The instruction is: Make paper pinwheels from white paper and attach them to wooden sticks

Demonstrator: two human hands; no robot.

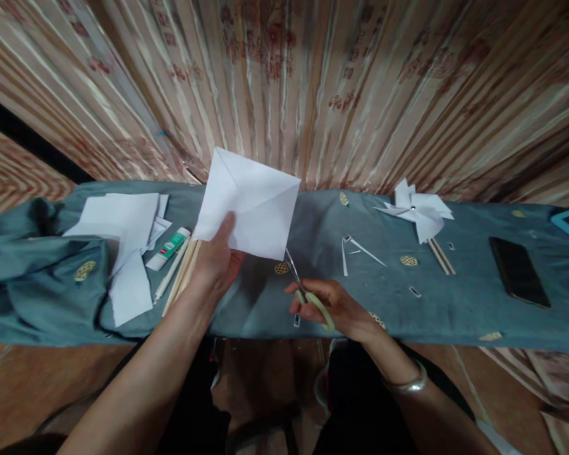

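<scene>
A square sheet of white paper (260, 196) with diagonal crease lines is held up above the cloth by my left hand (218, 256), its thumb on top and the fingers underneath. My right hand (329, 303) grips a pair of scissors (321, 308) with pale green handles. The blades point up and left, and their tips are at the paper's lower right corner. Whether the blades are around that corner or just touching it I cannot tell. Thin paper offcuts (363, 249) lie on the cloth right of the scissors.
A grey-green cloth (384, 297) covers the narrow table. At left are white sheets (128, 221), a glue stick (168, 248), a white pen (169, 276) and wooden sticks (183, 275). To the right lie a paper pinwheel (422, 212) and a phone (519, 272). A curtain (284, 95) hangs behind.
</scene>
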